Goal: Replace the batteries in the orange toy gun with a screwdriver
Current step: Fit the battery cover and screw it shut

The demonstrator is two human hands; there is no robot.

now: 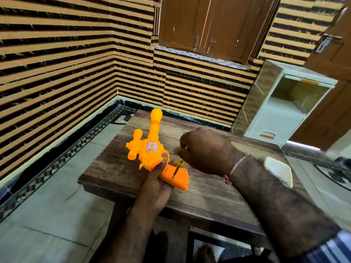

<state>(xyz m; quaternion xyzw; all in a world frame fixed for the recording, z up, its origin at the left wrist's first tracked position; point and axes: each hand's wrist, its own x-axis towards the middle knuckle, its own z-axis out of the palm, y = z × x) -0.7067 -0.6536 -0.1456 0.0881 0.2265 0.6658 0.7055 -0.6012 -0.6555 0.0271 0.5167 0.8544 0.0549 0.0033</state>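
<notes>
So you're still pretty early in this one, I'd say. Your left hand (pixel 155 184) is wrapped around the toy gun (pixel 152 149) where the body meets the grip, holding it up just over the near part of the counter (pixel 117 168), barrel pointing away from you. Your right hand (pixel 204 149) is curled around the screwdriver (pixel 179 164), yellow handle mostly hidden in your fist, and the tip is sitting right on a small screw in the flat side of the grip (pixel 176 177). That's where the battery cover looks to be, and it's still closed as far as I can see

Can't tell if the screw is loosened at all, it's too small. No batteries visible anywhere, old or new. There's a white tray (pixel 279 171) off to your right on the counter, maybe for parts, can't see anything in it

What's left by my guess: get the screw out, pop the cover, swap batteries, close it back up
</notes>
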